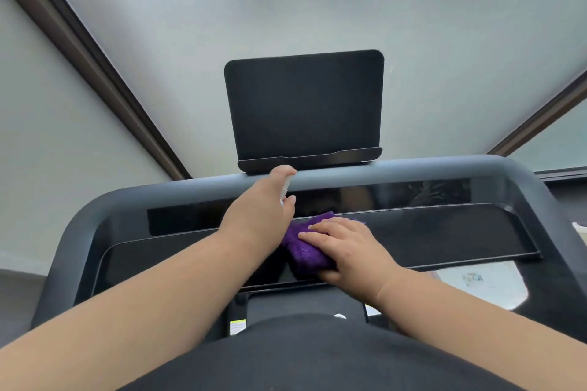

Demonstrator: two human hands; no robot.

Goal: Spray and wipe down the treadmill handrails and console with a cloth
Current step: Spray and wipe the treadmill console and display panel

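A person's right hand [346, 247] lies flat, fingers straight and spread, pressing a purple cloth [305, 247] onto the glossy black console [444, 232] of a treadmill, the cloth bunched near the panel's middle and partly hidden under the palm. Just beside it the left hand [263, 203] reaches forward, curled round a small pale spray bottle [285, 187] (only a sliver of it shows between thumb and fingers, and which way its nozzle points cannot be told). Beyond the hands the grey handrail [413, 170] arcs round the console, and a dark tablet holder [305, 105] stands upright above it before a frosted window [286, 3]. The cloth looks soft, light and limp, likely to ruck up unless kept under a flat palm; the bottle appears slim and light, best held round its body with a finger free for the pump. The shiny panel probably smears easily, so even pressure would serve.
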